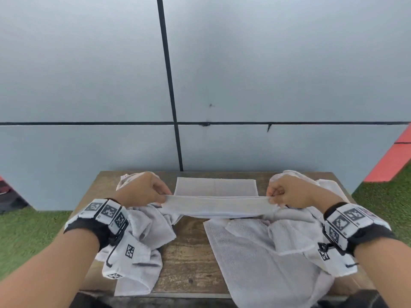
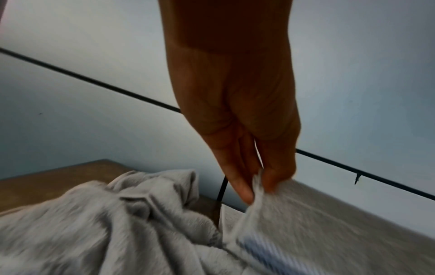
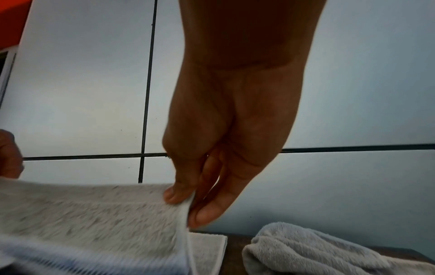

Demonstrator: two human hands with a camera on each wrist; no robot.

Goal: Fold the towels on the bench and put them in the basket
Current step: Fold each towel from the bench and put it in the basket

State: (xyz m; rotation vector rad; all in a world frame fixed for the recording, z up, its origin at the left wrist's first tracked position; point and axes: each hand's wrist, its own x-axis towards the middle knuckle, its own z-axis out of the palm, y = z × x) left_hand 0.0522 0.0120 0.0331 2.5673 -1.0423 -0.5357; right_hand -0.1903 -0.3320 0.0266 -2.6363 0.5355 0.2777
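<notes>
A white towel (image 1: 218,206) is stretched level between my two hands above the wooden bench (image 1: 189,250). My left hand (image 1: 153,191) pinches its left end, thumb against fingers, as the left wrist view shows on the towel (image 2: 294,214). My right hand (image 1: 280,193) pinches the right end, and the right wrist view shows thumb and fingers on the towel (image 3: 105,210) corner. Part of the same towel lies flat at the bench's back (image 1: 215,186). No basket is in view.
Crumpled white towels lie on the bench left (image 1: 144,236) and right (image 1: 266,258), hanging over the front edge. A grey panelled wall (image 1: 244,85) stands right behind the bench. Green turf (image 1: 26,236) lies on both sides, a red block (image 1: 393,158) at far right.
</notes>
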